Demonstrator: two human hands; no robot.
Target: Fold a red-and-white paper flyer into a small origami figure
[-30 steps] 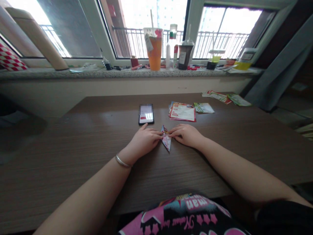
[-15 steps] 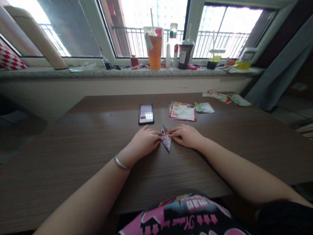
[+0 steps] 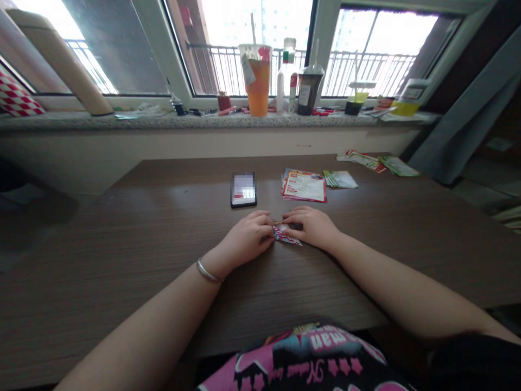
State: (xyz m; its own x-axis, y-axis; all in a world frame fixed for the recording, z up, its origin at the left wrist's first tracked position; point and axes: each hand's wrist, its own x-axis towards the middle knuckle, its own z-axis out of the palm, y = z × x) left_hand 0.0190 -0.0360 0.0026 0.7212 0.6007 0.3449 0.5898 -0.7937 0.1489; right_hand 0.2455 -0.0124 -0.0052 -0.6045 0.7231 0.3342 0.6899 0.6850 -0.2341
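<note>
A small folded piece of printed paper (image 3: 286,236), pink and pale, lies on the brown wooden table (image 3: 122,244) in front of me. My left hand (image 3: 248,238), with a silver bracelet on the wrist, has its fingers curled and pinches the paper's left side. My right hand (image 3: 311,227) rests on the paper's right side with fingers bent, pressing and holding it. Most of the paper is hidden under the two hands; only a narrow strip shows between and below them.
A phone (image 3: 243,190) lies just beyond my hands. Red and white leaflets (image 3: 304,186) and more printed sheets (image 3: 340,179) sit to its right. On the windowsill (image 3: 122,122) stand an orange drink cup (image 3: 258,81), bottles and a dark cup (image 3: 307,89).
The folded paper stood as an upright pointed shape between my hands; now it lies turned and flatter, pointing right, and both hands have closed in over it.
</note>
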